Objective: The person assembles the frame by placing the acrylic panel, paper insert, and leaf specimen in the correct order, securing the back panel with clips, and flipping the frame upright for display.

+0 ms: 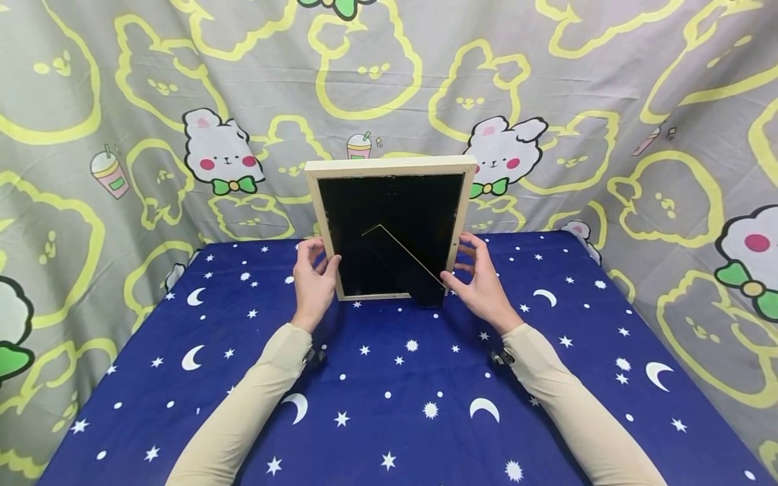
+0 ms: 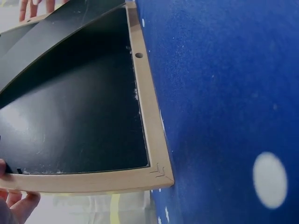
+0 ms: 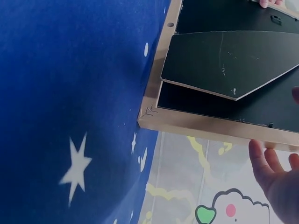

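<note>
A picture frame with a pale wooden border stands upright on the table, its black backing facing me. A black easel leg slants down across the backing, its free end swung out from the lower right; the right wrist view shows the gap under this leg. My left hand grips the frame's left side, thumb in front and fingers round the outer edge. On the opposite side my right hand holds the border, its thumb close to the leg's lower end and its fingers behind.
A dark blue cloth with white moons and stars covers the table. Behind it and at both sides hangs a grey curtain with yellow outlined animals. Each wrist, over a beige sleeve, wears a small dark device.
</note>
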Motion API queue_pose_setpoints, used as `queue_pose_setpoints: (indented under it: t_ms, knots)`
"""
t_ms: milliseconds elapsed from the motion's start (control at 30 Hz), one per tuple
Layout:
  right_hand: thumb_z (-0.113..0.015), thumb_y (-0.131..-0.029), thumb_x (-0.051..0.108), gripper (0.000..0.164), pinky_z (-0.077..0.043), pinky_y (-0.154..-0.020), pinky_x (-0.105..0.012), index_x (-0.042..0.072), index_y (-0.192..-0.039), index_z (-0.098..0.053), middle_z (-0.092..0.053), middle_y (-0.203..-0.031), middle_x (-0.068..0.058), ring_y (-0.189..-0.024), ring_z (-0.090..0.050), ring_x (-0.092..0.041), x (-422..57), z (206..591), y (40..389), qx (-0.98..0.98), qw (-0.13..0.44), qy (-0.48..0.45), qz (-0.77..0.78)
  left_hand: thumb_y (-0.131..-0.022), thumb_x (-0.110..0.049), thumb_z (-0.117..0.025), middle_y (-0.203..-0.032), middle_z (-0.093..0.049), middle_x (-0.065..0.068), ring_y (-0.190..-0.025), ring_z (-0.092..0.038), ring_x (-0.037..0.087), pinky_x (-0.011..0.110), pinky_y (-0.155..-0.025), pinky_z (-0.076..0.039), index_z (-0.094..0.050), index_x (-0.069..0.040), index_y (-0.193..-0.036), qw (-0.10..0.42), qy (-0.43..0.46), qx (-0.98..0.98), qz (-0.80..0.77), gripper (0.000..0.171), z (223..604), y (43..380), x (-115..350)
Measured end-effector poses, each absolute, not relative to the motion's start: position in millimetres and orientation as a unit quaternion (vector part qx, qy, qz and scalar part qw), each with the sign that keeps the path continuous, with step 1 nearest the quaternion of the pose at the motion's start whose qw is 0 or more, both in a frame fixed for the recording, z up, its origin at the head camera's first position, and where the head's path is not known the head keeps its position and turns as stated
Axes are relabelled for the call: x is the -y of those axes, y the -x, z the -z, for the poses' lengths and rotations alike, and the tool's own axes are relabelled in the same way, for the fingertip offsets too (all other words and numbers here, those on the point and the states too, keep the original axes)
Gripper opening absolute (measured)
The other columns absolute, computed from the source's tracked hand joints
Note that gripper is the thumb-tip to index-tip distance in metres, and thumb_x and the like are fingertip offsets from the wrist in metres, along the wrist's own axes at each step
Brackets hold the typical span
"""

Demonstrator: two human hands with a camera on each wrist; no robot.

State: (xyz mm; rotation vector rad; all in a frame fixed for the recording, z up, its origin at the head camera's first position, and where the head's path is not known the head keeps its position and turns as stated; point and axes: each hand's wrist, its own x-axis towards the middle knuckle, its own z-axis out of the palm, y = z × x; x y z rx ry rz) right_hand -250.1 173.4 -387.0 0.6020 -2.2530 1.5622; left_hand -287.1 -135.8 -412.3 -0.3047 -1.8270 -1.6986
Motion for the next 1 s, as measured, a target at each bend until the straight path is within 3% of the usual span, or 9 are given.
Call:
queue_pose_setpoints:
  t_ms: [233, 400, 600, 700, 800, 1000]
  knots:
    - [-0.071, -0.091, -0.006, 0.077, -0.047, -0.101, -0.063, -0.001, -0.154, -0.028, -0.031, -0.158, -0.024, -0.137, -0.045, -0.045, -172.9, 390.7, 253.9, 0.805, 0.172, -0.204, -0.53, -0.093, 0.01, -0.067, -0.134, -0.062, 0.022, -0.125, -0.061, 0.032, 0.055, -0.101, -0.052, -0.052, 0.002, -0.137, 0.319, 0.135, 0.695, 0.63, 0.048, 410.9, 285.6, 137.3]
    - [-0.073, -0.089, -0.007, 0.079, -0.051, -0.096, -0.061, 0.003, -0.155, -0.03, -0.031, -0.155, -0.022, -0.132, -0.049, -0.043, -174.8, 408.0, 268.6, 0.804, 0.218, -0.209, -0.512, -0.093, 0.013, -0.064, -0.136, -0.061, 0.026, -0.124, -0.061, 0.04, 0.062, -0.097, -0.051, -0.049, 0.002, -0.144, 0.318, 0.141, 0.706, 0.617, 0.054, 409.3, 285.8, 138.0]
    - [-0.075, -0.089, -0.002, 0.042, -0.057, -0.083, -0.047, 0.002, -0.129, -0.06, -0.06, -0.118, -0.015, -0.101, -0.063, -0.028, -175.5, 413.3, 274.2, 0.79, 0.289, -0.221, -0.494, -0.093, 0.015, -0.062, -0.133, -0.06, 0.031, -0.122, -0.06, 0.044, 0.061, -0.098, -0.051, -0.049, 0.008, -0.142, 0.311, 0.145, 0.712, 0.612, 0.051, 391.8, 271.8, 132.7]
    - [-0.074, -0.091, -0.001, 0.025, -0.058, -0.078, -0.034, 0.002, -0.115, -0.069, -0.07, -0.1, -0.01, -0.089, -0.065, -0.02, -175.3, 414.7, 274.6, 0.794, 0.285, -0.249, -0.476, -0.094, 0.014, -0.062, -0.132, -0.061, 0.03, -0.121, -0.062, 0.041, 0.059, -0.098, -0.052, -0.049, 0.009, -0.141, 0.31, 0.143, 0.714, 0.611, 0.05, 384.0, 264.4, 130.2]
    - [-0.073, -0.092, 0.0, 0.021, -0.057, -0.075, -0.026, 0.005, -0.113, -0.072, -0.073, -0.1, -0.006, -0.085, -0.067, -0.015, -173.9, 417.5, 273.6, 0.81, 0.266, -0.264, -0.451, -0.094, 0.014, -0.062, -0.132, -0.061, 0.029, -0.121, -0.062, 0.039, 0.058, -0.097, -0.052, -0.049, 0.009, -0.141, 0.312, 0.139, 0.716, 0.609, 0.05, 383.8, 264.0, 130.1]
    - [-0.075, -0.092, 0.003, 0.03, -0.059, -0.077, -0.041, 0.007, -0.121, -0.07, -0.07, -0.11, -0.008, -0.089, -0.069, -0.02, -170.0, 424.9, 272.2, 0.837, 0.25, -0.283, -0.396, -0.093, 0.014, -0.063, -0.131, -0.061, 0.031, -0.12, -0.062, 0.042, 0.061, -0.097, -0.051, -0.049, 0.009, -0.141, 0.312, 0.142, 0.712, 0.613, 0.05, 383.6, 263.4, 129.9]
